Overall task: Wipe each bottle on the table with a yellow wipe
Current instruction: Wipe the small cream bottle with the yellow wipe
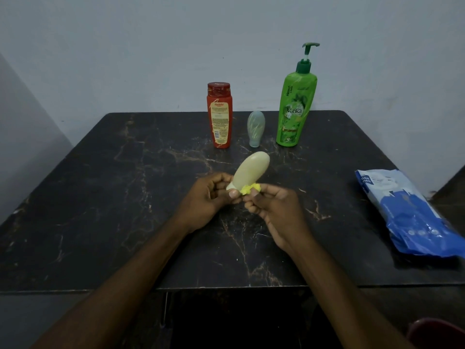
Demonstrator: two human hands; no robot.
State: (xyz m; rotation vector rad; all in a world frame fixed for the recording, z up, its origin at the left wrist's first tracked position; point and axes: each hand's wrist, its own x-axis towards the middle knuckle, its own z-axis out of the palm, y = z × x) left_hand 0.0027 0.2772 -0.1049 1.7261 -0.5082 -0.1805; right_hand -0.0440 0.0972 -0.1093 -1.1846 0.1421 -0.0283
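Held bottle: a pale cream oval plastic bottle (251, 170) is lifted above the dark marbled worktop (100, 197), at the centre of the frame.
Long axis: it tilts from the cap end at lower left to the rounded end at upper right, pointing away from the person.
Left hand (208, 197): its fingers are curled round the cap end.
Right hand (274, 210): it pinches a crumpled yellow wipe (249, 188) against the bottle's lower end, just beside the left thumb.
Key relation: the body lies up-frame of both hands, so the right hand looks better placed to stroke along it.
Waiting: a red flat bottle (219, 117), a small grey-green oval bottle (255, 128) and a tall green pump bottle (294, 109) stand at upper centre.
Right edge: a blue wipe packet (407, 212).
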